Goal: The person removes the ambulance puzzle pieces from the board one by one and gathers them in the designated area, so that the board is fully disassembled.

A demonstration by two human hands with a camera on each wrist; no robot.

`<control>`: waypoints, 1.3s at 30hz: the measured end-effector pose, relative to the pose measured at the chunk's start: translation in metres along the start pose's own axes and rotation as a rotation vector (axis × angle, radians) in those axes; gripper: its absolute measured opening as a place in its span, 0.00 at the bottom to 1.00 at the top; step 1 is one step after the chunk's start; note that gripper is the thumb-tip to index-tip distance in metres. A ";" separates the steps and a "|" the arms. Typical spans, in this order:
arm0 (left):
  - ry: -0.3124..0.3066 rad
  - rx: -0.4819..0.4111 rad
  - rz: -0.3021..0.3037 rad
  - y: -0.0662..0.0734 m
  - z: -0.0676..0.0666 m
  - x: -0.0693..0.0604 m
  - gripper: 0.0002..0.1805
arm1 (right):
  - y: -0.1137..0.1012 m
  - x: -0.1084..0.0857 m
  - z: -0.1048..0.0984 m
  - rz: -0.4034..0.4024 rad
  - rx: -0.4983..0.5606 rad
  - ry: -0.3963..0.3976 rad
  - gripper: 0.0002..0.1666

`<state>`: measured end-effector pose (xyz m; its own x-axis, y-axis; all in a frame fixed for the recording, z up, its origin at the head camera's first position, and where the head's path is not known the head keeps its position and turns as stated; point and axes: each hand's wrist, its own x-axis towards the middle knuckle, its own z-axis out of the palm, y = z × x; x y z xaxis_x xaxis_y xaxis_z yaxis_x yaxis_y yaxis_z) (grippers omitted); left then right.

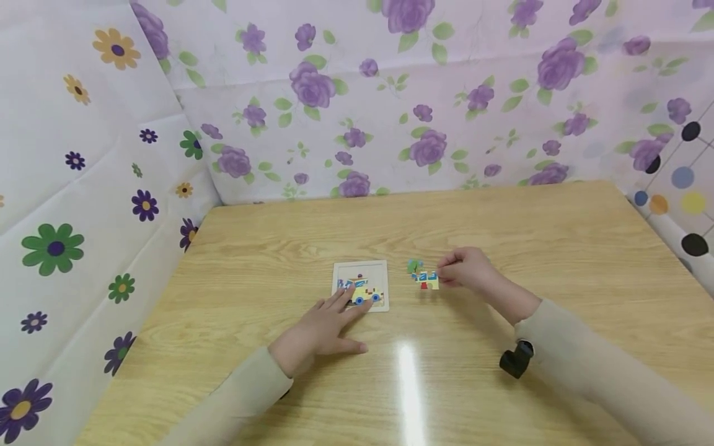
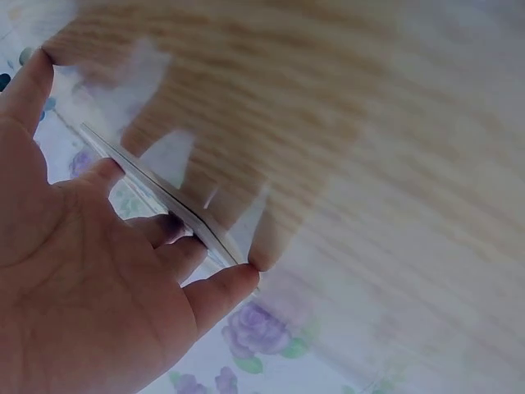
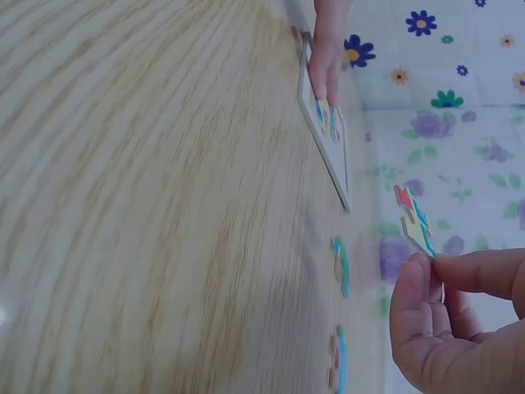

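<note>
1 puzzle piece [image 1: 429,279] juts leftward — pinched (mid-air) — from the right hand [image 1: 467,271].

Two hands [image 1: 325,325] [image 1: 470,271], one table [image 1: 268,248], one tray [image 1: 360,263] — one held piece [image 1: 428,279], two loose pieces [image 3: 344,267] [image 3: 341,361]

Head view bright, even; white glare streak [image 1: 409,390] on the tabletop [image 1: 268,248], soft shadow [image 1: 465,313] below the right hand [image 1: 467,271]. Left wrist view dimmer, hazy; tabletop blurred, mirroring the left hand [image 2: 94,254]. Right wrist view pale, soft; glare spot [image 3: 2,316] at left edge.

Plain beige sleeves [image 1: 594,356], a blocky black right-wrist device [image 1: 517,359]
</note>
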<state>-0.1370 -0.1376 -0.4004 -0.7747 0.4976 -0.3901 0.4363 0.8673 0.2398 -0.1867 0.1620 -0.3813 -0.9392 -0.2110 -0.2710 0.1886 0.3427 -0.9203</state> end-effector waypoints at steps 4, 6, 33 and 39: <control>0.001 -0.015 0.003 -0.001 0.002 0.000 0.45 | 0.006 -0.005 -0.011 -0.011 0.006 0.003 0.11; 0.006 -0.020 0.007 -0.001 0.002 0.000 0.45 | 0.009 -0.006 -0.017 -0.007 0.009 0.004 0.12; 0.027 -0.029 0.023 -0.003 0.006 0.000 0.45 | 0.051 -0.013 -0.068 0.130 -0.061 0.073 0.19; 0.033 -0.027 0.023 -0.004 0.007 0.001 0.45 | 0.059 -0.011 -0.075 0.141 -0.059 0.074 0.16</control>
<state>-0.1365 -0.1400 -0.4082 -0.7795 0.5165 -0.3544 0.4422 0.8545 0.2726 -0.1871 0.2530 -0.4114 -0.9234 -0.0896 -0.3732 0.3053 0.4178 -0.8557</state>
